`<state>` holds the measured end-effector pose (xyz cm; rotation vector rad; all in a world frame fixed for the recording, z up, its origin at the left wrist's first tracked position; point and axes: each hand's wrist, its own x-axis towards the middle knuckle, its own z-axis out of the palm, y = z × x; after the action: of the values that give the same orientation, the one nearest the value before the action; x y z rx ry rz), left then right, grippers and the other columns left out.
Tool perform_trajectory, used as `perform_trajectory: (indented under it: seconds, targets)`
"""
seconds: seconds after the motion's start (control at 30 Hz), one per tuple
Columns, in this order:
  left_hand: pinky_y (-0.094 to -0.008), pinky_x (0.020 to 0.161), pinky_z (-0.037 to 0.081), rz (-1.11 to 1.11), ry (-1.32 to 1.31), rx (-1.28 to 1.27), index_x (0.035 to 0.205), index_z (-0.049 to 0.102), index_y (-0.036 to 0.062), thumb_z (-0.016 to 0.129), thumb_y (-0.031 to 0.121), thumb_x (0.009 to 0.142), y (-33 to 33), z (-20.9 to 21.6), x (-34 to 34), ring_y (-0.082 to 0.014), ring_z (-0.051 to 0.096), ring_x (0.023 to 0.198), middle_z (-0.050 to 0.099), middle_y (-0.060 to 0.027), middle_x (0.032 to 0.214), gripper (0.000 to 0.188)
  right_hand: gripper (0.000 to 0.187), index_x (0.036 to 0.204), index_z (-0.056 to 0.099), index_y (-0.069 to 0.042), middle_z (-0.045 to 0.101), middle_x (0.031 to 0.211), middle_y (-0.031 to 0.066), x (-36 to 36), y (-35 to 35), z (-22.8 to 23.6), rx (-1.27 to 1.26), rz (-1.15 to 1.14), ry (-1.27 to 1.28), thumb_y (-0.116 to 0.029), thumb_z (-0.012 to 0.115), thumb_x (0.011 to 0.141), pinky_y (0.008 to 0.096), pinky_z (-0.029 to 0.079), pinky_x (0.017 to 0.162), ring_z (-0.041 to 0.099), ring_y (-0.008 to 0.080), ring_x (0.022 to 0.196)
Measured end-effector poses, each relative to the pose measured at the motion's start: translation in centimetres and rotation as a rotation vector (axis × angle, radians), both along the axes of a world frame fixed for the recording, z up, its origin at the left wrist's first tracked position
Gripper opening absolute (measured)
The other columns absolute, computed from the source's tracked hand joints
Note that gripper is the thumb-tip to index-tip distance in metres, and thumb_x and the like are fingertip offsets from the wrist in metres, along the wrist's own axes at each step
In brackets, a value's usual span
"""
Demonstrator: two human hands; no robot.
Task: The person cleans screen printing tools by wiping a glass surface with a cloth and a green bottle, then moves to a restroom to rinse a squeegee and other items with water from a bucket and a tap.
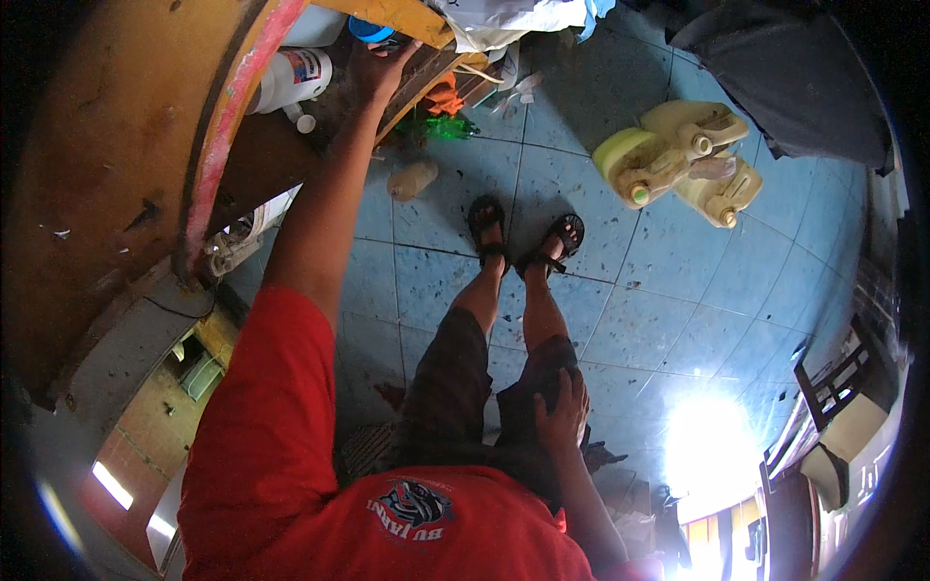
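My left arm stretches up into a wooden cabinet [208,126]. My left hand [379,73] is closed around a small container with a blue lid [369,29]; the cabinet edge and my own hand hide part of it. Beside that hand, a white bottle with a printed label [294,79] lies on the shelf, with a small white cap-like piece [306,124] below it. My right hand [563,411] lies on my dark shorts near the knee, fingers stretched out and holding nothing.
Several yellowish jerrycans [668,160] lie on the blue tiled floor [668,252] to the right. Near my sandalled feet [492,228] are a cloudy plastic bottle [413,181], a crushed green bottle [450,127] and an orange cloth [446,95]. Dark fabric [790,77] hangs at the far right.
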<state>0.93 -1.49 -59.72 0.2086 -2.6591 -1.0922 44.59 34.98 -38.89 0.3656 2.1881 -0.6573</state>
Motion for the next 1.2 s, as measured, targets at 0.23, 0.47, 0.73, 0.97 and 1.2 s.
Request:
perform_trajectory:
  seconds: [0.23,0.47,0.73,0.97,1.2]
  targets:
    - [-0.0269,0.054,0.041,0.197,-0.577,0.484,0.074,0.049,0.0053,0.058,0.031,0.085,7.8,-0.5,12.2,-0.0126,0.049,0.060,0.049,-0.0017,0.062,0.029,0.063,0.125,0.038,-0.005,0.033,0.130,0.0237,0.1,0.5,-1.0,0.061,-0.027,0.039,-0.028,0.062,0.072,0.0475,0.027,0.099,0.033,0.0399,0.119]
    - [-0.0343,0.080,0.040,0.877,-0.940,1.005,0.118,0.042,0.0084,0.060,0.047,0.078,-1.2,-20.9,14.9,-0.0214,0.044,0.091,0.042,-0.0109,0.102,0.058,0.067,0.126,0.037,-0.005,0.033,0.130,0.0247,-1.8,2.2,-2.5,0.159,0.052,0.044,-0.036,0.062,0.073,0.0522,0.026,0.097,0.032,0.0416,0.120]
    - [-0.0409,0.088,0.035,0.885,-0.900,1.186,0.120,0.043,0.0116,0.059,0.044,0.079,0.1,-32.3,11.5,-0.0245,0.040,0.110,0.042,-0.0106,0.118,0.054,0.071,0.129,0.035,-0.007,0.030,0.133,0.0234,-2.5,4.1,-5.8,0.372,0.006,0.060,-0.046,0.057,0.075,0.0545,0.021,0.099,0.027,0.0418,0.123]
    - [-0.0369,0.088,0.036,0.781,-0.338,0.836,0.117,0.044,0.0034,0.061,0.033,0.079,-2.1,-32.4,12.3,-0.0243,0.047,0.103,0.048,-0.0107,0.115,0.051,0.069,0.128,0.036,-0.007,0.030,0.134,0.0225,-4.3,3.6,-5.9,0.253,0.047,0.148,-0.045,0.057,0.075,0.0534,0.022,0.099,0.027,0.0415,0.123]
    - [-0.0357,0.085,0.042,0.301,-0.564,0.396,0.112,0.044,-0.0057,0.064,0.020,0.080,10.1,-4.7,18.4,-0.0237,0.053,0.097,0.051,-0.0185,0.111,0.046,0.062,0.123,0.041,-0.006,0.031,0.133,0.0223,-5.3,1.2,-1.0,0.146,-0.022,0.088,-0.036,0.060,0.073,0.0505,0.024,0.099,0.029,0.0405,0.122]
